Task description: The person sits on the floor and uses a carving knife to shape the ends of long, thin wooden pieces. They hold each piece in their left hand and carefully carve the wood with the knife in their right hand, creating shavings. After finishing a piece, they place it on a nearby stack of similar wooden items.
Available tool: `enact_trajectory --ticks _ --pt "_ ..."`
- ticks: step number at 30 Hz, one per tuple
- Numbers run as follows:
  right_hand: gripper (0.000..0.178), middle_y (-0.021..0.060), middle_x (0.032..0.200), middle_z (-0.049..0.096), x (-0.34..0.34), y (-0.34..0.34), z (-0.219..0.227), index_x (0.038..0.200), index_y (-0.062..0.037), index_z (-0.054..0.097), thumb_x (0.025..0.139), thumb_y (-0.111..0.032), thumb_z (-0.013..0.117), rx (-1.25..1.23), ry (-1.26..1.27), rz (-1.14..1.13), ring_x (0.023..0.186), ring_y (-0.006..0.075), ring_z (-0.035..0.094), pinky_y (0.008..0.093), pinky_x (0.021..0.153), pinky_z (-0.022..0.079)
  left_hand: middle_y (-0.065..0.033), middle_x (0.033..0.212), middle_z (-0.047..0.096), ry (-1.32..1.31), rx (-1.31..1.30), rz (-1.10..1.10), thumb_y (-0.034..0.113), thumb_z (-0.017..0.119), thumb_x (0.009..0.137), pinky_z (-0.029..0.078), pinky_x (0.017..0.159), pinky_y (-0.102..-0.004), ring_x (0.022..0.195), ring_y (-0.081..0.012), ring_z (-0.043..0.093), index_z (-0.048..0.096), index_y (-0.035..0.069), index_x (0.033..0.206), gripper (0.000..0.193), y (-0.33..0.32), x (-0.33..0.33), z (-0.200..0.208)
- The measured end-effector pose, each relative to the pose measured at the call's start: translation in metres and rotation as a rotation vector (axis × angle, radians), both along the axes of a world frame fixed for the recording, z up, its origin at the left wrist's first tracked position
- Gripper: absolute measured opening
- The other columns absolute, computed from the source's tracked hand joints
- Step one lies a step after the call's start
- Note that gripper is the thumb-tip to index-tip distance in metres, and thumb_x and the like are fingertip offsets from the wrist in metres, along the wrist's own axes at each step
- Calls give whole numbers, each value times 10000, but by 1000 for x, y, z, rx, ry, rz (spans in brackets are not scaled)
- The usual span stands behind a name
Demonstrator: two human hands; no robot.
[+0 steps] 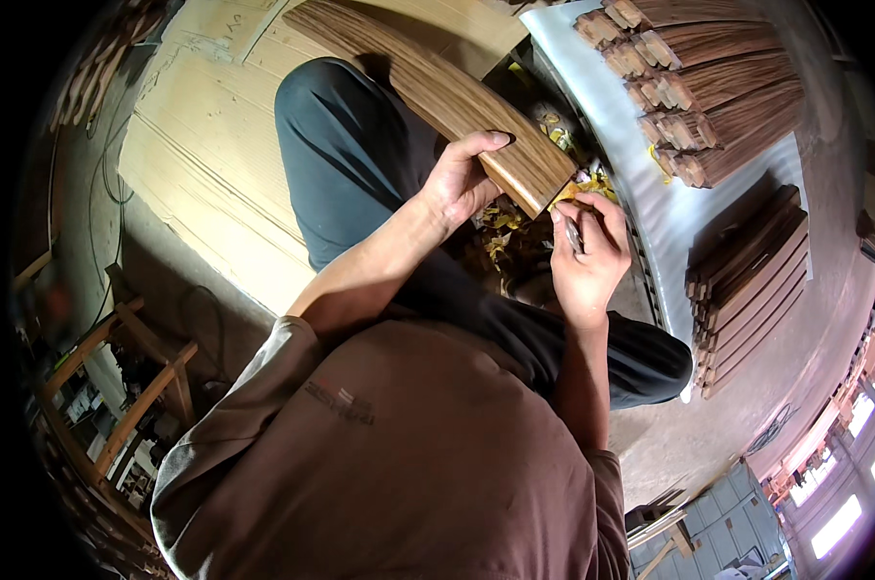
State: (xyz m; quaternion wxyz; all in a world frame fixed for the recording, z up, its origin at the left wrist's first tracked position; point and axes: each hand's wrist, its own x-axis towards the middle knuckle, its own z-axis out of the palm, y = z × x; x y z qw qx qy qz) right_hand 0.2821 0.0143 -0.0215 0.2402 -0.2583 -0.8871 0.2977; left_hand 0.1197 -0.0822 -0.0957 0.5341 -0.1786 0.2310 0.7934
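A long brown wooden board [447, 97] with striped grain lies slantwise over my raised left leg, its near end toward my right. My left hand [460, 181] is closed round the near edge of this board, the thumb resting on its upper face. Just off the board's end, my right hand [592, 256] is closed, with a small slim metal tool [574, 235] among its fingers. What kind of tool it is cannot be made out. A bit of yellow strip [561, 194] shows between my right fingertips and the board's end.
Yellow and white scraps [500, 227] lie in a heap below the board. To the right, stacked wooden pieces with cut ends [737, 97] and curved dark slats [755, 280] rest on a white sheet [641, 193]. Cardboard [215, 184] spreads at left, near a wooden frame [143, 387].
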Motion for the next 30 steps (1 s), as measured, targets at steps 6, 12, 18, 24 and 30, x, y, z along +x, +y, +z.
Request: enact_trajectory --ticks 6,12,18,24,30 --pt "242 136 927 651 -5 5 -11 944 -5 622 732 113 629 208 -149 26 748 285 685 397 661 571 -164 1195 614 -47 -16 -3 72 698 802 453 1085 -558 1162 -333 605 531 -20 1247 484 -1 3 -18" --pt "125 251 884 687 -16 46 -28 1005 29 633 917 -59 646 76 -189 -273 804 456 658 500 716 513 -177 1228 602 -55 124 73 42 644 771 414 1110 -578 1197 -363 580 508 -24 1286 537 -4 3 -20" --pt "108 251 839 662 -7 45 -63 930 27 606 877 -53 656 37 -196 -265 772 462 642 503 691 505 -219 1305 575 -54 212 122 29 630 654 342 1180 -567 1286 -395 515 519 19 1334 689 2 -2 -9" --pt "58 48 711 629 52 21 -41 940 -10 645 949 -44 600 -500 -288 12 612 145 605 310 574 472 -222 1271 605 -13 258 185 48 636 704 413 1131 -576 1247 -408 558 528 16 1311 617 14 -21 -16" --pt "67 -4 783 594 60 2 16 903 -1 639 916 44 592 -998 2 135 623 60 529 224 544 419 -226 1319 569 -72 192 120 17 613 700 342 1184 -595 1331 -415 481 499 -30 1327 639 11 -18 -20"
